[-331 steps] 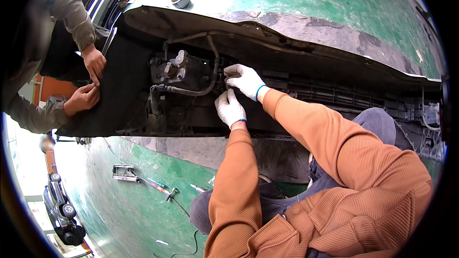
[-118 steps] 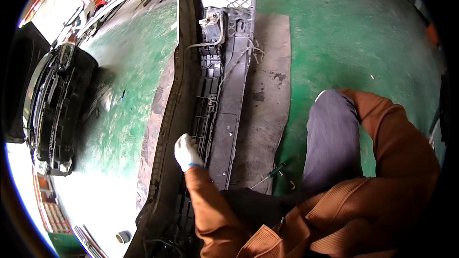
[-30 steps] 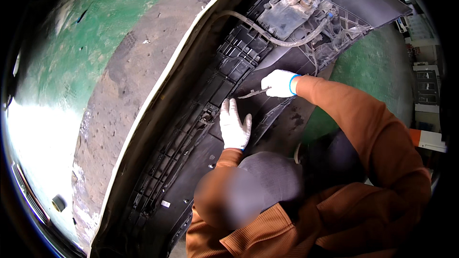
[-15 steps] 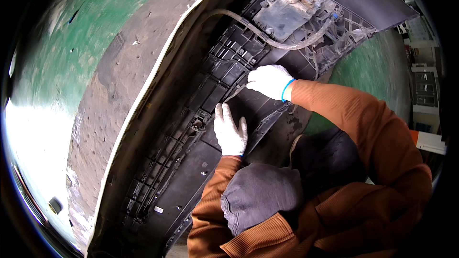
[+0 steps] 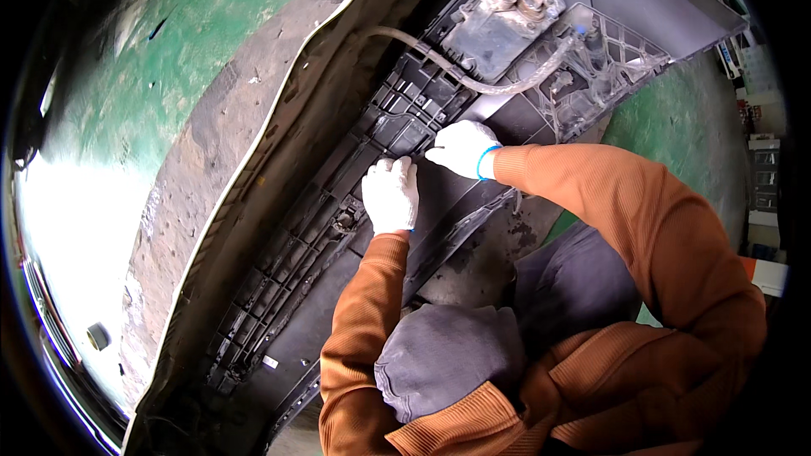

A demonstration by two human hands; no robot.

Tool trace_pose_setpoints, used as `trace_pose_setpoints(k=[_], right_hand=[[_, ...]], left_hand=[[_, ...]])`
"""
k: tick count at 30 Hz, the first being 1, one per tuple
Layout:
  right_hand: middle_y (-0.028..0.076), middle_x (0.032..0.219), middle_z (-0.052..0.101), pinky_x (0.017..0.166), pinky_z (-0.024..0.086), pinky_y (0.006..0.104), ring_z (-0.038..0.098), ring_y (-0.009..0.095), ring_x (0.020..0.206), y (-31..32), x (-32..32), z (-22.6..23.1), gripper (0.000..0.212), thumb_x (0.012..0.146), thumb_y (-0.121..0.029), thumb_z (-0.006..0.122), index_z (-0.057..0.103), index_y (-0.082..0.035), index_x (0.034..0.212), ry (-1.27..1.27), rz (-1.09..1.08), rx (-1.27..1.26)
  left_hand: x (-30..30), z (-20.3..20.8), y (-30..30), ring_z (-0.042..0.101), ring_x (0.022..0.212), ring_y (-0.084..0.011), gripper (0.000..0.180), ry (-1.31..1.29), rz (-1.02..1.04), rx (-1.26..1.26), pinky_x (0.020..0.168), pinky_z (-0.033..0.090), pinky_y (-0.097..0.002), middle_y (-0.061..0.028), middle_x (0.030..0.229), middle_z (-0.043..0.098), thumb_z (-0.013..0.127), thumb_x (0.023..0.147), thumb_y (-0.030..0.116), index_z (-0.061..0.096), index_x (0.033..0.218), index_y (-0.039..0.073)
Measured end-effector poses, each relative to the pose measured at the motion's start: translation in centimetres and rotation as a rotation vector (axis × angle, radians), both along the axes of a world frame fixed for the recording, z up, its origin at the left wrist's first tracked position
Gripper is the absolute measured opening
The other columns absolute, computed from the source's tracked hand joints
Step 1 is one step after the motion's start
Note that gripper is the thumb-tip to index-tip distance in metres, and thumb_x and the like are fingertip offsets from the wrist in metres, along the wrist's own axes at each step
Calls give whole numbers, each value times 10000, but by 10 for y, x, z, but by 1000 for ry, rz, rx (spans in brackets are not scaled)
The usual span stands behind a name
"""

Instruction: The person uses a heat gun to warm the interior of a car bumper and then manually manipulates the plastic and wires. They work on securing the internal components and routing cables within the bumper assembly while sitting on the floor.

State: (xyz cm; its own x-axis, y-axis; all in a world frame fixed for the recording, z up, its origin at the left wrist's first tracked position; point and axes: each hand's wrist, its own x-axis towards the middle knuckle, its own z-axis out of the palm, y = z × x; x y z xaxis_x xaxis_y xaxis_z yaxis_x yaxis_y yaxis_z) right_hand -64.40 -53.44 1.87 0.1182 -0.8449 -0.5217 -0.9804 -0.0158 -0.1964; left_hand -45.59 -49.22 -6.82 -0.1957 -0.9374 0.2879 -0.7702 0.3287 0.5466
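Note:
A large dark car bumper [image 5: 308, 312] lies with its ribbed plastic inner side facing up, running diagonally across the head view. My left hand [image 5: 391, 196], in a white knit glove, rests at its middle, fingers bent closed against the edge of the ribbed strip. Just right of it, my right hand [image 5: 462, 150], gloved the same way with a blue cuff edge, is pinched closed at that same strip. The fingertips nearly meet. Whatever lies between the fingers is hidden by the gloves.
A dirty box-shaped plastic part [image 5: 498, 42] is attached at the bumper's far end, with a curved hose [image 5: 498, 87] beside it. Worn grey matting [image 5: 198, 152] lies left of the bumper on a green floor [image 5: 232, 13]. My knees [image 5: 452, 359] are close to the near edge.
My left hand has moved slightly up and left, its fingers going from stretched out to bent closed. My right hand has shifted a little left and down. The pale strip between them no longer shows.

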Motion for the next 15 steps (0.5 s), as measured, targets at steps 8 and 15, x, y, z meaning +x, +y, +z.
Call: trace_pose_setpoints(k=[8,15], right_hand=[[147,1078,775,901,575,502,735,360,1024,9,-10,-20,446,951,-492,607,788,-94,1041,-89,-124,-60],[169,1131,764,955,559,479,723,360,1079,6,-16,-16,472,977,-482,588,791,-64,1062,-81,-14,-18]], left_hand=[[-12,-2,0,660,860,-341,112,-9,20,14,781,524,-464,-113,888,679,788,876,226,753,922,131],[-12,-2,-1,636,828,-364,157,-6,-28,-37,756,517,-487,-133,861,649,794,877,219,741,984,117]])
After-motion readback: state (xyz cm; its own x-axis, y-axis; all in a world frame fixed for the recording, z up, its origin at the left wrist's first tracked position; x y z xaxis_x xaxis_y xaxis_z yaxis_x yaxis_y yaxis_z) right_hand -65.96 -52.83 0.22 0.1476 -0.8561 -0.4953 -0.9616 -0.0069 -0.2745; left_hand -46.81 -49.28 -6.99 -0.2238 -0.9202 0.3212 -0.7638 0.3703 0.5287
